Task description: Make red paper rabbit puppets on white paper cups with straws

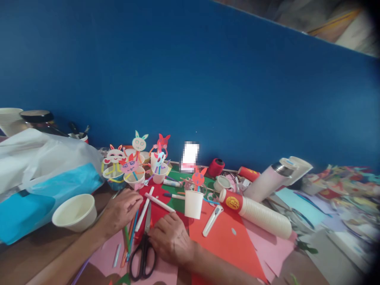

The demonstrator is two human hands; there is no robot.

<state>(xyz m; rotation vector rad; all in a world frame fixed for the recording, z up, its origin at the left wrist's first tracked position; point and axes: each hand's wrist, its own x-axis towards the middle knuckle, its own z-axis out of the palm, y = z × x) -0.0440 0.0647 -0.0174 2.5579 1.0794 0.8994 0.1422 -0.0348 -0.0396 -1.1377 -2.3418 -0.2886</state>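
Observation:
My left hand [124,206] rests palm down on the work surface, fingers loosely extended, just left of a white marker [144,215]. My right hand [170,238] lies palm down on the coloured paper, fingers relaxed, slightly bent and partly hidden beneath it. Against its fingertips are black-handled scissors [143,253]; I see no grip on them. Colored pencils [129,235] lie between my two hands. A white paper cup [194,205] holding a red paper animal [198,177] stands beyond my right hand. Beside it lies a white utility knife [213,221].
Paper-animal cups [135,180] stand at the back left. A white bowl [74,213] and plastic bag [38,158] are at left. To the right are stacked paper cups [265,219], a white flask [264,184] and paper scraps [335,182]. A blue partition [184,79] rises behind.

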